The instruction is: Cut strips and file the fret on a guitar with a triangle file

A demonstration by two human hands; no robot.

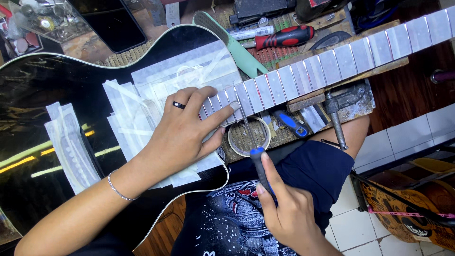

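Note:
A black guitar body (pixel 42 95) lies across a workbench, its top covered with strips of white tape and paper (pixel 142 99). Its neck (pixel 341 57) runs to the upper right, with tape masking between the frets. My left hand (pixel 182 130), wearing a dark ring and a thin bracelet, lies flat on the taped body, index fingertip pressing on the fretboard end. My right hand (pixel 284 208) grips the blue and black handle of a thin metal file (pixel 247 128), whose tip rests across a fret next to my left index finger.
A roll of tape (pixel 235 142) sits under the neck's end. A metal clamp (pixel 336 111) holds the neck support. A red-handled screwdriver (pixel 284 37), a marker (pixel 251 33), a green brush (pixel 234 45) and a dark phone (pixel 113 23) lie behind. Another guitar (pixel 412 208) leans at lower right.

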